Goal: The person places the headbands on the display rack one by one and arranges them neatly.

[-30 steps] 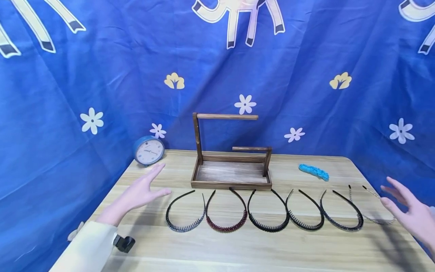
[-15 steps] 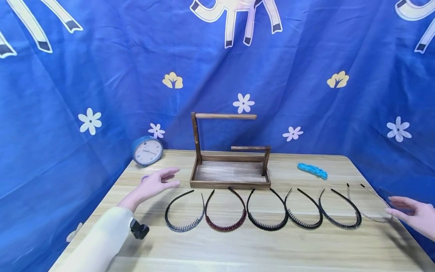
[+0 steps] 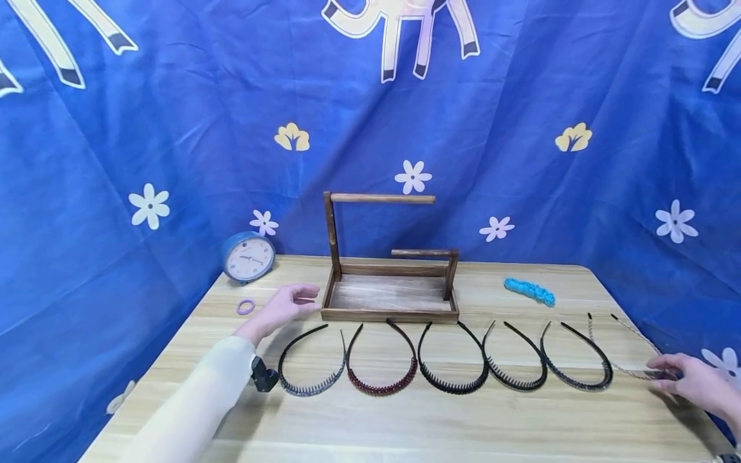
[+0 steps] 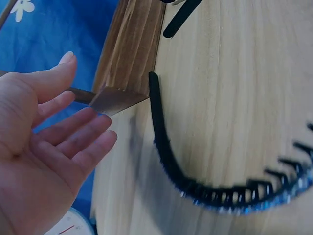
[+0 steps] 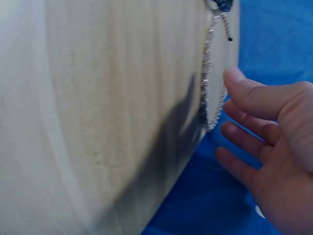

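Note:
My left hand (image 3: 280, 313) is beside the left front corner of the brown wooden rack (image 3: 390, 316), a tray with two bars above it. In the left wrist view its fingers (image 4: 88, 132) are loosely extended, and nothing is held. Just below lies a headband with blue glitter and comb teeth (image 3: 312, 390). At the table's right edge, my right hand (image 3: 691, 383) hovers by a thin silver twisted headband (image 5: 208, 73). Its fingers are spread and slightly bent, with no grip on the band; whether a fingertip touches it I cannot tell.
Between the hands lie a dark red headband (image 3: 383, 388) and several dark ones, including a black toothed headband (image 3: 457, 388). Behind are a blue fluffy band (image 3: 529, 291), a blue alarm clock (image 3: 249, 257) and a purple ring (image 3: 246, 307). A blue curtain (image 3: 359, 141) encloses the table.
My left hand has moved right and slightly down towards the rack, uncovering the purple ring. The right hand has come down to the silver headband. The headbands lie as before.

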{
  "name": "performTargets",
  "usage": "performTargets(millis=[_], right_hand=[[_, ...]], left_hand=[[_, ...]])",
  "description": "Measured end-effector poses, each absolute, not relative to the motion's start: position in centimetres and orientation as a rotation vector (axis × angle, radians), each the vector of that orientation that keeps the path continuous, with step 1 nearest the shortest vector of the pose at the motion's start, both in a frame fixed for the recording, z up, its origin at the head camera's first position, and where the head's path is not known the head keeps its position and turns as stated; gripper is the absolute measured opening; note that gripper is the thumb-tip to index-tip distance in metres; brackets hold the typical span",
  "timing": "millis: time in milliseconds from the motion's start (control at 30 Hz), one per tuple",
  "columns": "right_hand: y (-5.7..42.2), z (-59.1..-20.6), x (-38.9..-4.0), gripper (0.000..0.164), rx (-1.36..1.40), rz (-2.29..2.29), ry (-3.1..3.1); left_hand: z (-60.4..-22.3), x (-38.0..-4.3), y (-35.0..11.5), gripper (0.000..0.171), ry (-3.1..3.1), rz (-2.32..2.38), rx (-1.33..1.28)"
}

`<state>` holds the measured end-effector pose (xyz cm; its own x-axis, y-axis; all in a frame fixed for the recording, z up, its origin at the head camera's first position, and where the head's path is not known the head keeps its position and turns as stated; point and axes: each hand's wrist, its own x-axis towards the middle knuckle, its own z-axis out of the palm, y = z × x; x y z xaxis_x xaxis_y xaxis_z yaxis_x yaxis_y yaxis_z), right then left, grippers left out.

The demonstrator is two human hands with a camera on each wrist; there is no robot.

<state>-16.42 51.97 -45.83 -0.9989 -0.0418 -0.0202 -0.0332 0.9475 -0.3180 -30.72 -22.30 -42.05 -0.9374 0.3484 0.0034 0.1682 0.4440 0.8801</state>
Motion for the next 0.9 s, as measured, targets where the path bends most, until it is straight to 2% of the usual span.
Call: performTargets(millis=[200, 467, 600, 767, 900], right_hand=[[52.2, -47.1, -16.4, 0.023, -0.202, -0.450, 3.184], [52.6, -48.3, -16.1, 0.038, -0.384, -0.406, 3.327], [52.6, -48.4, -15.6, 0.037, -0.389, -0.410, 3.333], [52.1, -48.0, -15.4, 0.033, -0.255, -0.442, 3.274], [51.7, -48.2, -15.7, 0.030, -0.344, -0.488, 3.276]], left_hand=[[-43.3, -31.8, -21.9, 0.057, 2.357, 1.679, 0.342], [-44.5, -32.9, -21.6, 0.054, 2.184, 1.847, 0.221], [-44.9, -33.3, -21.1, 0.053, 2.104, 1.889, 0.230], [-45.3, -33.5, -21.0, 0.054, 2.109, 1.891, 0.212], [-45.4, -33.5, -21.1, 0.056, 2.124, 1.884, 0.165]])
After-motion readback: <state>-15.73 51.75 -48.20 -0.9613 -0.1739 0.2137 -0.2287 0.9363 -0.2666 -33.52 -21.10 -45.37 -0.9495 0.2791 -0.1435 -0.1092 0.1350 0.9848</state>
